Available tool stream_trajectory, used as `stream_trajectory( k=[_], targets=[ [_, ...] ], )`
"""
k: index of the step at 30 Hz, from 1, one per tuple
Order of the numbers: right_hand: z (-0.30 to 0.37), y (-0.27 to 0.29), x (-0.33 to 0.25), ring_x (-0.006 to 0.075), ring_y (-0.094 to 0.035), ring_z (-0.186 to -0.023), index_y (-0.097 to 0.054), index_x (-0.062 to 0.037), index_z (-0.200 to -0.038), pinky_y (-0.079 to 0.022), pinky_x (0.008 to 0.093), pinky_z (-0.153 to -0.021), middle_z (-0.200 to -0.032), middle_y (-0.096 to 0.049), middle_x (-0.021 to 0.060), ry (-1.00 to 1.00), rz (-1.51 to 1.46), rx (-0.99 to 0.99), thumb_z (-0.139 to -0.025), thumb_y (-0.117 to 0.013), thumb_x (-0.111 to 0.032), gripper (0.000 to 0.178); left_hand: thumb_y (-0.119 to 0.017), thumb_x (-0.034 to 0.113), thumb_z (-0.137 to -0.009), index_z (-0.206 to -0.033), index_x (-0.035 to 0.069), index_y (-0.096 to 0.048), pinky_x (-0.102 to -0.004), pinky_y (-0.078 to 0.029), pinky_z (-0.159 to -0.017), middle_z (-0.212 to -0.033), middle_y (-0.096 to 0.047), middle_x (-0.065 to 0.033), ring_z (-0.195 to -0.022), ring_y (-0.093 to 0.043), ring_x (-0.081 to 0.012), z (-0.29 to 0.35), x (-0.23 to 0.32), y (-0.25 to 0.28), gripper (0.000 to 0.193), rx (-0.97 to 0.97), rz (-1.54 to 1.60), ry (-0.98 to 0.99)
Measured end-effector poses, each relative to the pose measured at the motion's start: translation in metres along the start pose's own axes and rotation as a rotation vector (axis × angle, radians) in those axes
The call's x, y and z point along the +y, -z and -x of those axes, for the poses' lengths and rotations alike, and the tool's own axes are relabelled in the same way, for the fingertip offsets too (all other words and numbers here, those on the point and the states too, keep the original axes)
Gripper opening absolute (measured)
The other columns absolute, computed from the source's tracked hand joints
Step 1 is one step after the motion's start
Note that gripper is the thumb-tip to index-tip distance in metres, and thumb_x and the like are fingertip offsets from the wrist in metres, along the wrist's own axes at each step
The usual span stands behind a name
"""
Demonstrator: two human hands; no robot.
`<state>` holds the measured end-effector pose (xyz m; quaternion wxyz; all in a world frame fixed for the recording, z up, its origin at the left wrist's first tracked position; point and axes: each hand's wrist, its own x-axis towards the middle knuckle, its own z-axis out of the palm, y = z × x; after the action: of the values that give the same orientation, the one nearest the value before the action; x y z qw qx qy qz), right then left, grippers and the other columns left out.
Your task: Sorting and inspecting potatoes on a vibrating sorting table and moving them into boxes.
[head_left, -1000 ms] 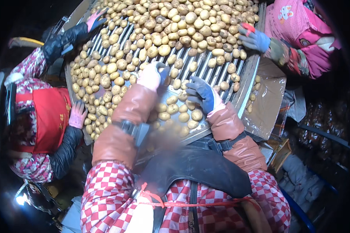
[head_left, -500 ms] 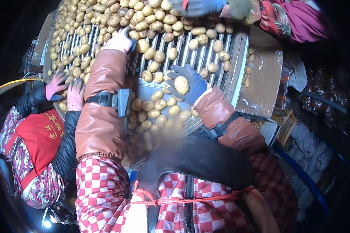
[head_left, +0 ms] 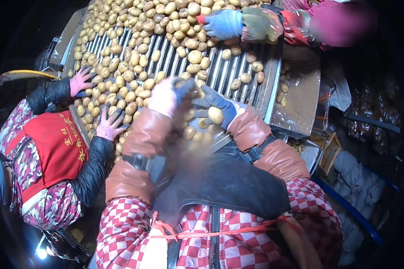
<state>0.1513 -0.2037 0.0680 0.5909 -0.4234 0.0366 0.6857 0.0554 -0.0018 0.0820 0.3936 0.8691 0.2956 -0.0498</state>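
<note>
My left hand (head_left: 168, 95), in a pink glove with blue-grey fingers, is over the near part of a slatted metal grading table (head_left: 220, 71). Motion smears its fingers, and I cannot see whether anything is in them. Close by on the right, my right hand (head_left: 226, 106) wears a blue-grey glove. A yellowish potato (head_left: 215, 115) rests in its palm, fingers partly spread toward my left hand. Several loose potatoes (head_left: 195, 57) lie just beyond both hands. More potatoes lie on the near end, partly hidden by my left forearm and a blur.
At the left a co-worker in a red apron (head_left: 54, 139) has both gloved hands (head_left: 110, 125) among potatoes. Another person's blue-gloved hand (head_left: 224, 24) reaches in from the far right. A cardboard flap (head_left: 298, 96) stands along the right side, with white sacks (head_left: 352, 179) below.
My left hand has pulled back from the far potatoes toward my right hand. My right hand still has the potato. The left co-worker's hands have moved apart among the potatoes.
</note>
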Motion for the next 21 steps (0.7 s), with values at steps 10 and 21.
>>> stream_trajectory(
  k=[10,21],
  targets=[
    [0.085,0.116,-0.004,0.0194,-0.063,-0.093,-0.058,-0.005,-0.132,-0.058,0.0325,-0.072,-0.108,-0.064,0.0056,0.498,-0.383,0.103,-0.1,-0.061,-0.023,0.037,-0.071,0.034,-0.091,-0.113,0.005,-0.073,-0.0449,-0.049,-0.101,-0.114,-0.071,-0.0178,-0.11,-0.065,-0.0373,0.096,-0.152,0.018,0.036,0.61,-0.313,-0.108],
    [0.095,0.224,0.042,0.0296,-0.052,-0.133,-0.049,-0.0046,-0.143,-0.047,0.0449,-0.107,-0.146,-0.053,0.0133,0.76,-0.724,0.222,-0.107,-0.043,-0.036,0.048,-0.078,0.027,-0.081,-0.122,0.015,-0.068,-0.0527,-0.041,-0.108,-0.134,-0.059,-0.0157,-0.125,-0.054,-0.0372,0.192,-0.1,-0.07,0.044,0.521,-0.459,-0.187]
  ],
)
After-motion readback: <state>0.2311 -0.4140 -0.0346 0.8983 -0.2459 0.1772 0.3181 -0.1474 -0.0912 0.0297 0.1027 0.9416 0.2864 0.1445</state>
